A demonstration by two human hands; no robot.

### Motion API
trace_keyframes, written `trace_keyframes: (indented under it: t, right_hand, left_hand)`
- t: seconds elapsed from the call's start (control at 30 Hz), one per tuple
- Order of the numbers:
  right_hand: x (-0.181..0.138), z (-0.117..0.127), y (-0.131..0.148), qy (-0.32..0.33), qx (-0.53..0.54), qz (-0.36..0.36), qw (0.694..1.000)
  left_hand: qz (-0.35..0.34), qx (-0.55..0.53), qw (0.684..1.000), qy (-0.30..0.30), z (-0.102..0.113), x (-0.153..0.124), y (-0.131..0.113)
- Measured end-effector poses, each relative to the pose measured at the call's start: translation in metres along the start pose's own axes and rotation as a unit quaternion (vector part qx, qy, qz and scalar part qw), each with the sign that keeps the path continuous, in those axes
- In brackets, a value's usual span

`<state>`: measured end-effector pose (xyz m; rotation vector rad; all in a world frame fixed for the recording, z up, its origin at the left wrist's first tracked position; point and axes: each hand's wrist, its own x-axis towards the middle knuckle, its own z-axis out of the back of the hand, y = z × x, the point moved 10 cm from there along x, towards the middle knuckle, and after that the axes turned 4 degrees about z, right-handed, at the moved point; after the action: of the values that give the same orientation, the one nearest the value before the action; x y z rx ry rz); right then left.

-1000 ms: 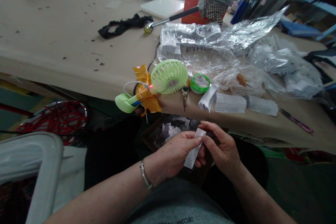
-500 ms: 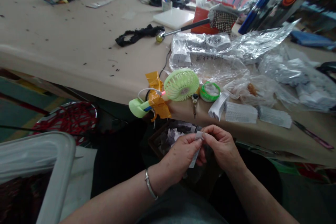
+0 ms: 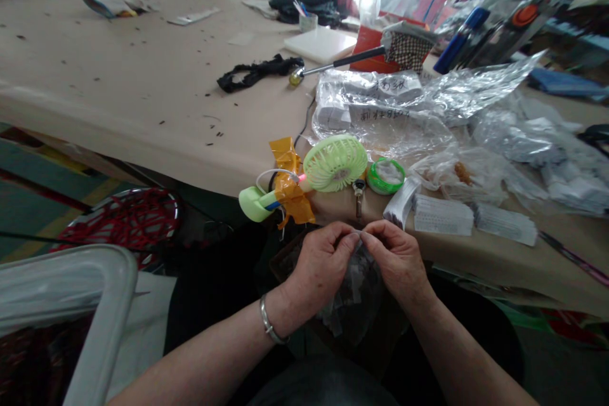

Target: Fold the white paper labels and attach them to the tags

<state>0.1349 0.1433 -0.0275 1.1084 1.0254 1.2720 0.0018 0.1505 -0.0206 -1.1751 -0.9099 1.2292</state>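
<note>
My left hand [image 3: 320, 261] and my right hand [image 3: 398, 258] meet fingertip to fingertip just below the table's front edge. Both pinch a small white paper label [image 3: 358, 232], now seen edge-on and nearly hidden by the fingers. Under the hands lies a dark box of loose paper labels [image 3: 353, 292] on my lap. A silver bracelet sits on my left wrist. Right above the hands, a light green mini fan [image 3: 335, 163] taped with yellow tape stands at the table edge.
Stacks of printed labels [image 3: 442, 222] lie on the table edge to the right, behind them clear plastic bags [image 3: 394, 114] with more labels. A green tape roll [image 3: 386, 176], a black fabric strip [image 3: 257, 72] and a red box [image 3: 375, 51] are farther back. A white bin rim [image 3: 95, 330] is at lower left.
The hands rose toward the table edge and closed together; the label, earlier hanging flat between them, is now folded in or turned edge-on between the fingertips. The view tilted up slightly.
</note>
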Motion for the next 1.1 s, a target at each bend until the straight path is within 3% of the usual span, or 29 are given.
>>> trace_keyframes:
  t: [0.4,0.93,1.1]
  right_hand:
    - [0.002,0.002,0.016,-0.024,-0.093,0.090,0.991]
    - [0.008,0.002,0.018,-0.030,-0.099,0.100,0.990]
    - [-0.002,0.003,0.015,-0.030,-0.095,0.095,0.991]
  left_hand:
    - [-0.049,0.047,0.997,-0.032,0.003,0.008,-0.006]
    - [-0.035,0.024,0.999,-0.029,0.001,0.017,-0.004]
    - [-0.032,0.017,0.999,-0.019,0.001,0.008,-0.006]
